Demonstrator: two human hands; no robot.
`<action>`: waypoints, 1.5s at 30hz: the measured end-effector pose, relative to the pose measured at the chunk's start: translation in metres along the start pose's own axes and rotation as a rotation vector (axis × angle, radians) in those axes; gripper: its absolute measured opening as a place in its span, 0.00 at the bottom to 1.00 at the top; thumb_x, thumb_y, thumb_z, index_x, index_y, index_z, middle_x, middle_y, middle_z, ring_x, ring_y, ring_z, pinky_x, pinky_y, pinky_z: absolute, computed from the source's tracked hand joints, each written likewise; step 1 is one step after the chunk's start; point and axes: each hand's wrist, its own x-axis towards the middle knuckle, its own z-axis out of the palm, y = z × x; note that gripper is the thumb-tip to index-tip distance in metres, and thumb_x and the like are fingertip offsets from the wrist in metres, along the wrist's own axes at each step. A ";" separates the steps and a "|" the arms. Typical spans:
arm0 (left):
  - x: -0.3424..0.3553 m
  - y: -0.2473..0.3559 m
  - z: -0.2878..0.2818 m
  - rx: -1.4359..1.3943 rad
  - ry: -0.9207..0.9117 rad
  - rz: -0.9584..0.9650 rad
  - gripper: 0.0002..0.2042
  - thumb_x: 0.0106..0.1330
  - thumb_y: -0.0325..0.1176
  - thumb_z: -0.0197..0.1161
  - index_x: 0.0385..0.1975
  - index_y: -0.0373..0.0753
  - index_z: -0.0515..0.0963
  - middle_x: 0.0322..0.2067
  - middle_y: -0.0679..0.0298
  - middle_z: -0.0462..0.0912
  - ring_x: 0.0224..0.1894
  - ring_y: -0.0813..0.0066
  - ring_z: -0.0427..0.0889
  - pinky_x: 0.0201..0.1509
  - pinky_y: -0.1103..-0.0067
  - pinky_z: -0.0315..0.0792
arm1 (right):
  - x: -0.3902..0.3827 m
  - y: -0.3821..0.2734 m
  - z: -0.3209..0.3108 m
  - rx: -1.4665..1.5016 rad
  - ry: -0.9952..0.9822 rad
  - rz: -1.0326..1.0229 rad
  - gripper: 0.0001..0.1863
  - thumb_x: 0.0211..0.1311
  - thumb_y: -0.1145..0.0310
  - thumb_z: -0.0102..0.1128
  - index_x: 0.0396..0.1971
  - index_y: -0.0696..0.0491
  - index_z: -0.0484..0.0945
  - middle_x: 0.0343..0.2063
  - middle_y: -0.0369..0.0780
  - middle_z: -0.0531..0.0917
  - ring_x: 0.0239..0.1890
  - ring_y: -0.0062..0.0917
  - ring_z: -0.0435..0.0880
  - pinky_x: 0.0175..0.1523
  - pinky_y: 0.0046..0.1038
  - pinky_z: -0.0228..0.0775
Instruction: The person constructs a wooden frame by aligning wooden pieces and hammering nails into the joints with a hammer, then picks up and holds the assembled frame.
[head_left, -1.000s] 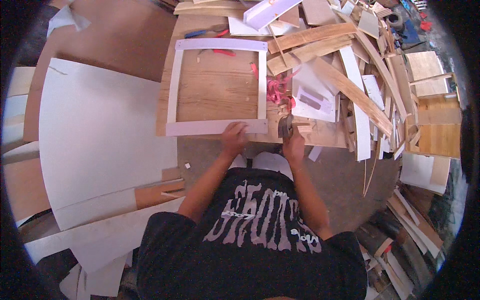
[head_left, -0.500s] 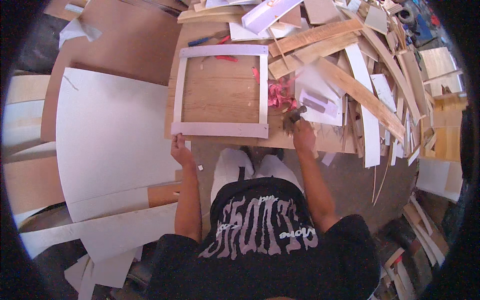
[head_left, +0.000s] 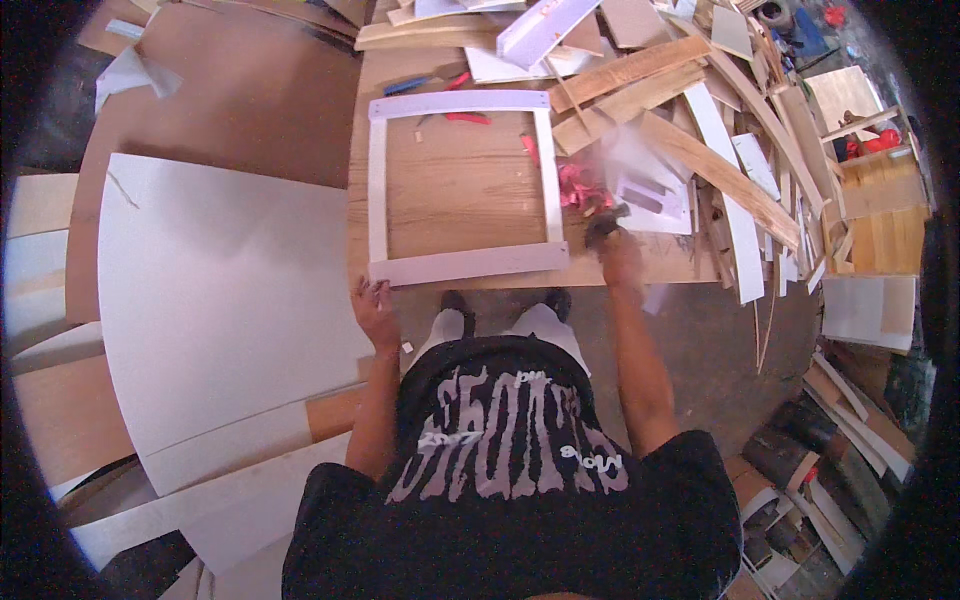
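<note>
A square wooden frame (head_left: 467,264) with pale painted bars lies flat on the plywood worktable (head_left: 450,180), its near bar along the table's front edge. My left hand (head_left: 374,315) is at the frame's near left corner, fingers curled and fingertips close to the corner; anything small between them cannot be made out. To the right of the frame, my right hand (head_left: 622,262) grips a hammer (head_left: 605,228), slightly blurred, with its dark head over the table. Crumpled pink-red strips (head_left: 582,188) lie just beyond the hammer head.
Wood offcuts (head_left: 720,180) pile up across the table's right and far side. A blue-handled tool (head_left: 408,86) and a red-handled tool (head_left: 468,118) lie by the frame's far bar. A large white board (head_left: 220,310) leans at the left, beside a brown sheet (head_left: 230,90).
The view has shifted and turned slightly, so the table and frame appear farther right. My left fingers look somewhat looser at the corner. My right hand still holds the hammer beside the frame.
</note>
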 end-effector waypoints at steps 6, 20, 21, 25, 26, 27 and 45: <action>0.008 0.009 -0.019 -0.116 -0.115 -0.121 0.12 0.70 0.32 0.64 0.46 0.29 0.82 0.51 0.57 0.82 0.51 0.68 0.82 0.53 0.76 0.76 | -0.048 -0.098 -0.030 0.287 0.327 0.121 0.13 0.59 0.65 0.68 0.39 0.56 0.81 0.36 0.46 0.84 0.37 0.41 0.85 0.43 0.44 0.76; 0.028 0.009 -0.016 -0.065 -0.111 -0.195 0.10 0.69 0.30 0.64 0.46 0.32 0.83 0.45 0.55 0.87 0.45 0.68 0.86 0.51 0.74 0.77 | -0.099 -0.278 0.056 0.793 -0.275 -0.266 0.29 0.59 0.61 0.68 0.60 0.54 0.74 0.54 0.48 0.82 0.55 0.44 0.81 0.60 0.40 0.73; 0.028 0.010 -0.018 -0.072 -0.106 -0.166 0.10 0.69 0.30 0.64 0.46 0.33 0.83 0.44 0.55 0.87 0.44 0.69 0.86 0.50 0.74 0.77 | -0.099 -0.283 0.057 0.764 -0.280 -0.271 0.29 0.62 0.58 0.67 0.60 0.54 0.73 0.53 0.48 0.82 0.55 0.46 0.81 0.61 0.42 0.72; 0.034 0.011 -0.027 0.016 -0.177 -0.175 0.09 0.68 0.29 0.64 0.45 0.33 0.83 0.42 0.55 0.88 0.43 0.70 0.86 0.49 0.75 0.78 | -0.093 -0.297 0.056 0.663 -0.215 -0.326 0.26 0.58 0.67 0.67 0.57 0.55 0.74 0.54 0.48 0.81 0.55 0.46 0.81 0.58 0.40 0.75; 0.035 0.010 -0.030 0.016 -0.194 -0.160 0.09 0.68 0.28 0.64 0.44 0.33 0.84 0.41 0.54 0.88 0.42 0.69 0.87 0.49 0.74 0.78 | -0.091 -0.299 0.054 0.677 -0.224 -0.310 0.26 0.54 0.73 0.70 0.55 0.55 0.76 0.54 0.47 0.80 0.56 0.45 0.80 0.59 0.37 0.75; 0.037 0.012 -0.030 0.013 -0.217 -0.138 0.09 0.68 0.28 0.64 0.43 0.32 0.84 0.40 0.54 0.88 0.42 0.68 0.87 0.49 0.74 0.78 | -0.089 -0.295 0.064 0.679 -0.218 -0.306 0.26 0.54 0.73 0.70 0.55 0.55 0.76 0.54 0.47 0.80 0.56 0.45 0.80 0.59 0.37 0.75; 0.056 0.012 -0.034 0.071 -0.238 -0.086 0.09 0.67 0.32 0.66 0.41 0.35 0.86 0.34 0.52 0.88 0.37 0.67 0.89 0.42 0.73 0.79 | -0.083 -0.298 0.058 0.623 -0.215 -0.296 0.19 0.61 0.68 0.62 0.52 0.55 0.76 0.49 0.48 0.83 0.50 0.46 0.83 0.55 0.43 0.77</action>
